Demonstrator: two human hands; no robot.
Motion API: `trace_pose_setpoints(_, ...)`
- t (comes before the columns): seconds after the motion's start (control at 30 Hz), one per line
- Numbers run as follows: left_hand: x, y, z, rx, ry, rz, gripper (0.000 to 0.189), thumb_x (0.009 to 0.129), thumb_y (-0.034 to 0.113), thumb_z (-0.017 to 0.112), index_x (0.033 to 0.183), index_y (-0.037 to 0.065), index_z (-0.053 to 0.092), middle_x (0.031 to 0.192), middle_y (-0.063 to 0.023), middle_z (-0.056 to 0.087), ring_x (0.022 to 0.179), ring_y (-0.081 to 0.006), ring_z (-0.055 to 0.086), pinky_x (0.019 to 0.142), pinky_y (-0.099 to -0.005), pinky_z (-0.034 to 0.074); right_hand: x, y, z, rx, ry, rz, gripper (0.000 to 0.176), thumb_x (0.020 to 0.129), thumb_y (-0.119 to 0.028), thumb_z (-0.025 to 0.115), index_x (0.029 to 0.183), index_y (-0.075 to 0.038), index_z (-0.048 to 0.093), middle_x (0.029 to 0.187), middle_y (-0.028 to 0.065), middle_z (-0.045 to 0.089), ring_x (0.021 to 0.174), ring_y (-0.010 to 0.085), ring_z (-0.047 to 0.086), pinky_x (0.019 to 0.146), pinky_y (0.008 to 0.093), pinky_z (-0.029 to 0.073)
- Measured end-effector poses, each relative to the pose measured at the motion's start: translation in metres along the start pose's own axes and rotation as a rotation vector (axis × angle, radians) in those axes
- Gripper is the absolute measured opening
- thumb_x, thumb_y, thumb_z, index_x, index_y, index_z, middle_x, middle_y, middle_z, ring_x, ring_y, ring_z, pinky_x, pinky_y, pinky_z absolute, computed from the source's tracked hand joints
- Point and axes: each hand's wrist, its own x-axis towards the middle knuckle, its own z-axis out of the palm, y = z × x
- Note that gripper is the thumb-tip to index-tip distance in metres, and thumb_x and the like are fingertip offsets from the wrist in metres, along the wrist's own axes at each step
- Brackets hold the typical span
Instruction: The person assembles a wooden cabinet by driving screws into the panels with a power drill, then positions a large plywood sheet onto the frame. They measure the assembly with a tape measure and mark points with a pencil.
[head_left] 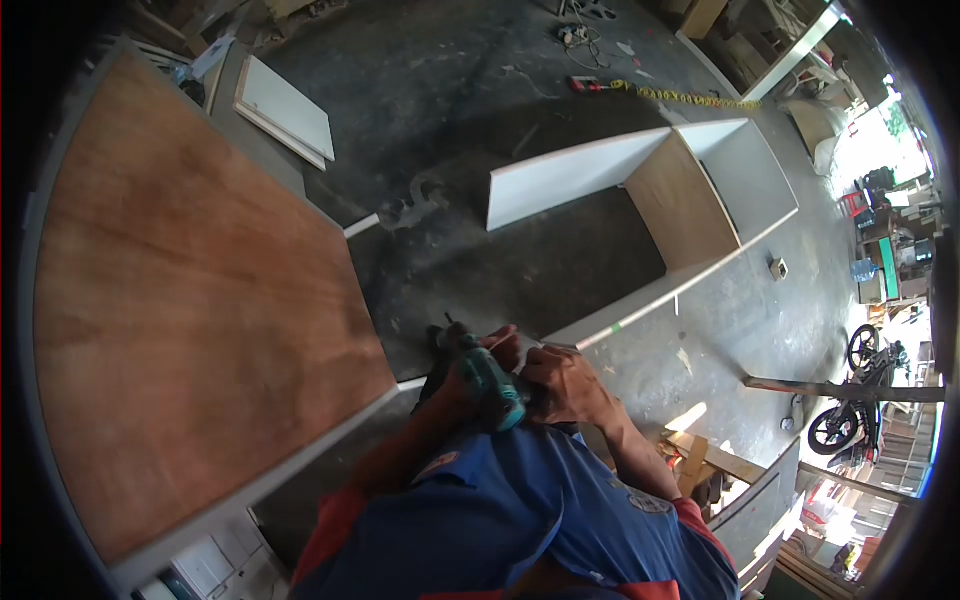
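Note:
A teal cordless drill (488, 388) lies across my left hand (462, 378), whose fingers are wrapped around it. Its dark chuck and bit point up and away from me. My right hand (566, 384) is closed just beside the drill, and what its fingers hold, if anything, is hidden. Right beyond that hand is the near end of a white open cabinet frame (640, 300) lying on the floor. A plywood divider (685, 200) stands inside the frame near its far end.
A large brown plywood panel (200, 300) with pale edges fills the left side. White boards (287, 112) are stacked behind it. A yellow tape measure (685, 97) lies extended at the back. A wooden post (845, 388) and a motorcycle (850, 410) are at the right.

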Motion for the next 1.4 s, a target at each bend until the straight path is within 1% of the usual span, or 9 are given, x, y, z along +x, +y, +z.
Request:
trace_pose_setpoints(0.07,-0.025,0.046,0.002,-0.414,-0.241,-0.084,0.049,0.097,0.025,0.059,0.139,0.005,0.046,0.108,-0.0065,0.062,0.097,-0.02,0.061,0.084,-0.032,0.053,0.052,-0.004,0.01,-0.011,0.054,-0.069,0.04,0.061,-0.03,0.079,0.091,-0.006,0.069,0.091,0.01,0.062,0.085,0.0314,0.063,0.072,0.0429,0.052)
trace_pose_setpoints(0.13,-0.047,0.084,0.028,0.043,0.259,0.325,0.04,0.098,0.025,0.056,0.133,0.006,0.051,0.093,-0.003,0.058,0.083,-0.0166,0.056,0.073,-0.0313,0.05,0.101,-0.019,0.008,-0.01,0.1,-0.116,0.037,0.064,-0.031,0.078,0.087,-0.004,0.068,0.087,0.0104,0.06,0.083,0.0303,0.062,0.071,0.0424,0.051)
trace_pose_setpoints(0.23,-0.053,0.138,0.051,-0.024,0.375,0.453,0.036,0.101,0.023,0.05,0.133,0.008,0.051,0.091,-0.0031,0.06,0.084,-0.0174,0.058,0.078,-0.033,0.05,0.163,-0.025,-0.003,0.049,0.099,-0.148,0.037,0.065,-0.031,0.079,0.087,-0.004,0.068,0.085,0.0109,0.059,0.083,0.0309,0.062,0.072,0.0424,0.051)
trace_pose_setpoints(0.33,-0.044,0.191,0.009,-0.036,0.129,0.5,0.039,0.104,0.023,0.041,0.141,0.011,0.046,0.088,-0.0039,0.061,0.082,-0.0192,0.058,0.083,-0.0354,0.049,0.212,-0.019,-0.025,0.218,0.082,-0.2,0.03,0.071,-0.026,0.08,0.088,-0.003,0.068,0.088,0.0114,0.061,0.082,0.0298,0.062,0.073,0.0413,0.051)
trace_pose_setpoints(0.53,0.032,0.322,0.006,-0.051,-0.406,0.082,0.046,0.108,0.026,0.031,0.153,0.014,0.032,0.086,-0.0068,0.064,0.079,-0.0205,0.061,0.088,-0.0374,0.046,0.319,0.056,-0.038,0.974,0.409,0.21,0.012,0.093,-0.009,0.062,0.105,-0.007,0.063,0.1,0.0055,0.061,0.093,0.0153,0.06,0.078,0.0319,0.048)
trace_pose_setpoints(0.73,0.117,0.458,0.089,0.067,-0.113,-0.025,0.049,0.104,0.042,0.036,0.137,0.008,0.049,0.086,-0.0082,0.067,0.08,-0.0221,0.064,0.084,-0.0354,0.048,0.474,0.085,-0.076,1.533,0.646,0.182,0.017,0.1,-0.015,0.055,0.114,-0.007,0.047,0.109,0.0059,0.057,0.11,0.0128,0.056,0.091,0.0289,0.047)
trace_pose_setpoints(0.93,0.189,0.543,0.144,0.161,0.056,0.053,0.05,0.102,0.045,0.038,0.131,0.007,0.052,0.085,-0.0085,0.067,0.079,-0.0223,0.065,0.082,-0.0352,0.049,0.598,0.142,-0.12,0.408,0.485,-0.064,0.024,0.097,-0.023,0.058,0.114,-0.011,0.046,0.13,0.0181,0.049,0.136,0.0426,0.038,0.112,0.0688,0.021)
trace_pose_setpoints(1.27,0.363,0.696,0.176,0.278,0.17,-0.129,0.054,0.099,0.052,0.04,0.122,0.006,0.057,0.084,-0.009,0.068,0.078,-0.0227,0.065,0.079,-0.0347,0.051,0.681,0.248,-0.19,0.603,0.764,0.278,0.05,0.093,-0.016,0.059,0.138,-0.005,0.039,0.131,0.024,0.053,0.115,0.0421,0.058,0.096,0.046,0.049)
trace_pose_setpoints(1.4,0.447,0.742,0.208,0.362,0.247,-0.19,0.056,0.098,0.054,0.041,0.118,0.005,0.059,0.084,-0.0092,0.068,0.078,-0.0228,0.066,0.078,-0.0346,0.051,0.707,0.268,-0.243,0.653,0.411,0.507,0.064,0.085,-0.004,0.056,0.145,-0.002,0.032,0.119,0.0216,0.062,0.111,0.0398,0.061,0.093,0.0447,0.049)
